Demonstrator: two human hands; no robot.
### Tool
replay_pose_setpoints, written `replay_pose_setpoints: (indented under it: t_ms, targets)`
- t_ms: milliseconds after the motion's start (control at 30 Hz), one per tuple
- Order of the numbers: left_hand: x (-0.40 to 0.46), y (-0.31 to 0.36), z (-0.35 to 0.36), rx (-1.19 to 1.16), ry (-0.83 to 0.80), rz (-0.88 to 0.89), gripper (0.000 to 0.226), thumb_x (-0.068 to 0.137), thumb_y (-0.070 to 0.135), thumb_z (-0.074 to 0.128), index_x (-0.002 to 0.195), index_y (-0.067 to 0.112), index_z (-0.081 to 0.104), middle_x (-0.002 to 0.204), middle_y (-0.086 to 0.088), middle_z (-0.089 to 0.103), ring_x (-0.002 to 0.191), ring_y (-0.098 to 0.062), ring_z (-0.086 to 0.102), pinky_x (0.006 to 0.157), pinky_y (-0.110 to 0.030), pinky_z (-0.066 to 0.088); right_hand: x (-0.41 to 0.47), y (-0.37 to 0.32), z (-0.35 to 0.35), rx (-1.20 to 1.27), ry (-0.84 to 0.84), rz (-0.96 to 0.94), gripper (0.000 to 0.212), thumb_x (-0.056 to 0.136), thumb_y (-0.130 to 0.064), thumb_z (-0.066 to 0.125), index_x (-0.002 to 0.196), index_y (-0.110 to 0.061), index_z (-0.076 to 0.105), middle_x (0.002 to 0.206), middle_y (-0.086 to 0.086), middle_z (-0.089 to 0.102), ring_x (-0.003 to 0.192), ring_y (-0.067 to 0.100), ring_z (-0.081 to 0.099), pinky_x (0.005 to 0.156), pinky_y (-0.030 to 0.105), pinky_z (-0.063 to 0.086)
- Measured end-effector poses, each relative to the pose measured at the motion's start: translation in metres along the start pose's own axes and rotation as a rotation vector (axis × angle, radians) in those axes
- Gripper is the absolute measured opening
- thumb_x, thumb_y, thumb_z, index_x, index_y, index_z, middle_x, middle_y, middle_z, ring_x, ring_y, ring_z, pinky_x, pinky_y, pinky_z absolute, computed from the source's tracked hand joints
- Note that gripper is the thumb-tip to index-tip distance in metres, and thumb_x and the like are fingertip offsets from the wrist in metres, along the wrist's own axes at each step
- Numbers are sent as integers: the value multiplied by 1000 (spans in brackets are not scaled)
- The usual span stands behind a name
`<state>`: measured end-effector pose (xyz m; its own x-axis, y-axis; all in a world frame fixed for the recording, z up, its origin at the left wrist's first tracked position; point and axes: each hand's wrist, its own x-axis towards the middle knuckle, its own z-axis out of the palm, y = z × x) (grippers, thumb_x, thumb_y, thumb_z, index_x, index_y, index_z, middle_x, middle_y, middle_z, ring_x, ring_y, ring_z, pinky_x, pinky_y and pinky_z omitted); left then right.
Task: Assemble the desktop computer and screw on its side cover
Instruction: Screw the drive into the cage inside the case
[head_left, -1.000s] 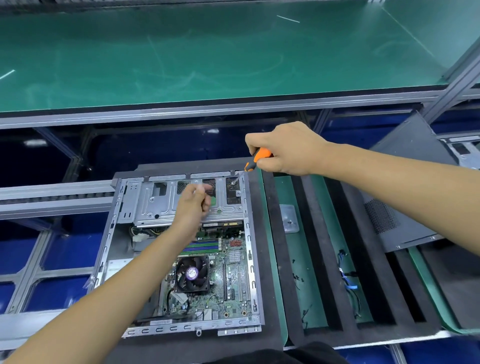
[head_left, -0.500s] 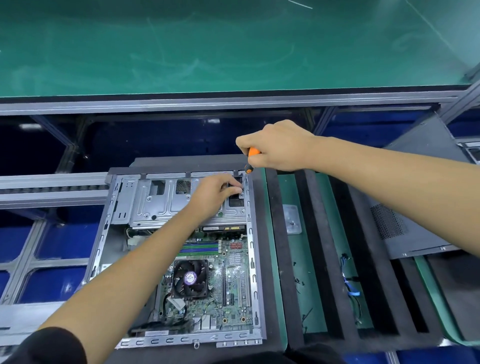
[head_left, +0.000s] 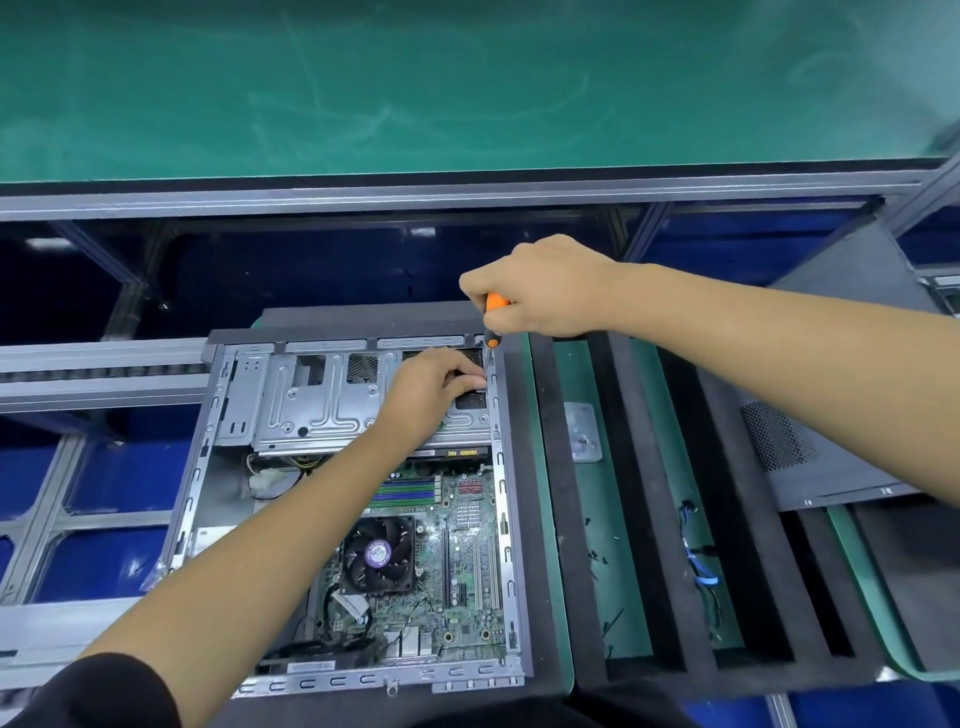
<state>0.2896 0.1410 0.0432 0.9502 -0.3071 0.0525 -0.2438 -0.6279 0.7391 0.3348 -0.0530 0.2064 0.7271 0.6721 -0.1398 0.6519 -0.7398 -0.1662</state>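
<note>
Right hand (head_left: 545, 286) grips orange-handled screwdriver (head_left: 493, 322) tip-down at the far right corner of the open computer case (head_left: 498, 467), left hand (head_left: 431, 389) pinching something unseen beside the tip on the drive cage (head_left: 322, 400); likely risk: tip slips onto fingers or a dropped screw reaches the motherboard (head_left: 462, 561); side cover (head_left: 810, 415) lies well apart, right.

The computer case (head_left: 358, 410) is showing bare, dull grey metal; the screwdriver (head_left: 494, 312) is having glossy orange plastic; the counter (head_left: 467, 88) is looking smooth green.
</note>
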Motion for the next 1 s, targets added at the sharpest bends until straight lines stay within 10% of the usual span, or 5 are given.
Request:
replay_pose_setpoints:
  t_ms: [233,1000]
  targets:
    - [-1,-2,-1,55,-24,56,8,88,23,77,93,17,77,94,10,72,93,-9,61,83,-24,47,5,-1,7,17,-13,2,7,86,-30,56,82,-27,50,57,-9,50,54,7,46,53,30,24]
    - [-3,-5,-3,38,-28,96,9,92,22,74,92,14,74,91,15,65,91,-5,58,80,-9,39,9,-2,20,59,88,-2,11,86,-30,51,90,-32,42,62,-7,53,55,10,46,52,30,25]
